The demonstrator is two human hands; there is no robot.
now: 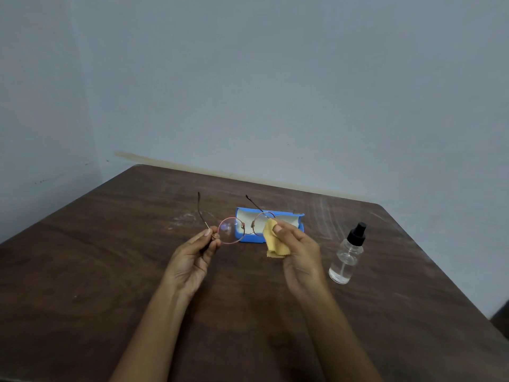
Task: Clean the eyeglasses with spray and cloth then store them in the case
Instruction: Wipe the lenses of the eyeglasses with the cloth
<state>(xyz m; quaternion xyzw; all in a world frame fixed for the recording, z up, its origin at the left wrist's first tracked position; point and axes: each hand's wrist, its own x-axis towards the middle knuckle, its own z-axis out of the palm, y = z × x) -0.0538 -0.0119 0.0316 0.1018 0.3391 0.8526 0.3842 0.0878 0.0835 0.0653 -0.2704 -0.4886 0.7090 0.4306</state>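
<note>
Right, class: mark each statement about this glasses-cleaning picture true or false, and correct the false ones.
1. The left hand holds the glasses near a hinge. True.
2. The right hand presses a blue cloth on a lens. False: the cloth is yellow.
3. The case lies open on the table. True.
4. The spray bottle lies on its side. False: it stands upright, to the right of the hands.
5. The glasses' arms are folded. False: both are spread open.
</note>
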